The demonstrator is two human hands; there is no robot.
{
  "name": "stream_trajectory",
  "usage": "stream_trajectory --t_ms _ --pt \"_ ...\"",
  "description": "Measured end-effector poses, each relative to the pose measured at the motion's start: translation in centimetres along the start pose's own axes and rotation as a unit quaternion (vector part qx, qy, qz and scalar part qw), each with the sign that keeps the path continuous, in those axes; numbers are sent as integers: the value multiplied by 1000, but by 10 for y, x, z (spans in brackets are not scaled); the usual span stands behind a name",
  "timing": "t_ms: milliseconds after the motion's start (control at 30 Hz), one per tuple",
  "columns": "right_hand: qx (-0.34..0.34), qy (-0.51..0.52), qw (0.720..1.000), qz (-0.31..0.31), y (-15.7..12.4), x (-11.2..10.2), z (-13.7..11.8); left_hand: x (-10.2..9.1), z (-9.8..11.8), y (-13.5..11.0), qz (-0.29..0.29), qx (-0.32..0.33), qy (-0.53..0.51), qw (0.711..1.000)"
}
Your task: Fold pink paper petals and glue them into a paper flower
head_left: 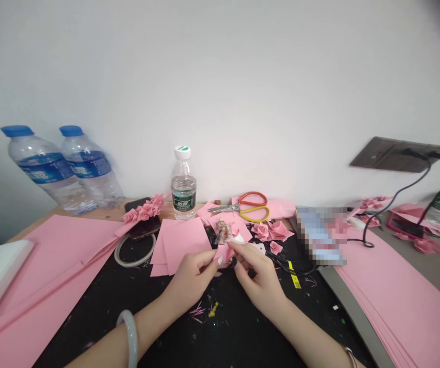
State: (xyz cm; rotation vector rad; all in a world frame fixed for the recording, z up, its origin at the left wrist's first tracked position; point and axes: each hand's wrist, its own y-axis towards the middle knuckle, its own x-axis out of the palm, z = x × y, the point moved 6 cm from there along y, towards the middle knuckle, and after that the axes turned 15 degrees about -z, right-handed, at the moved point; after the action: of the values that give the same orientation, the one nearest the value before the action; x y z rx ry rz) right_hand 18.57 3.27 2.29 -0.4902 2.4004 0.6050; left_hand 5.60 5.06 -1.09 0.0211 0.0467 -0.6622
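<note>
My left hand (191, 278) and my right hand (256, 278) meet over the black mat, both pinched on a small folded piece of pink paper (224, 253). The fingertips of both hands close on its edges. A grey-green bangle (130, 337) sits on my left wrist. Just beyond the paper lies a small crumpled clear wrapper (223, 232) on pink paper squares (179, 243). Several folded pink paper flowers (271, 232) lie to the right of it.
Scissors (245, 207) with red and yellow handles lie near the wall. A small water bottle (183, 186) stands behind, two large bottles (64, 168) at left. A tape ring (134, 250), a phone with paper flowers (145, 209), large pink sheets (36, 286) and cables (396, 204) surround the mat.
</note>
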Motion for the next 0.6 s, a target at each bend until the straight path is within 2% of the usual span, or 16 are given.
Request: stream_trajectory --t_ms 333,467,600 --pt "10 -7 1000 9 1 1 3 1 0 -1 6 5 22 1000" --pt "35 9 999 40 0 -1 9 0 -1 -2 17 12 40 999" --pt "48 60 994 73 -3 -3 14 4 3 -2 -2 24 32 999"
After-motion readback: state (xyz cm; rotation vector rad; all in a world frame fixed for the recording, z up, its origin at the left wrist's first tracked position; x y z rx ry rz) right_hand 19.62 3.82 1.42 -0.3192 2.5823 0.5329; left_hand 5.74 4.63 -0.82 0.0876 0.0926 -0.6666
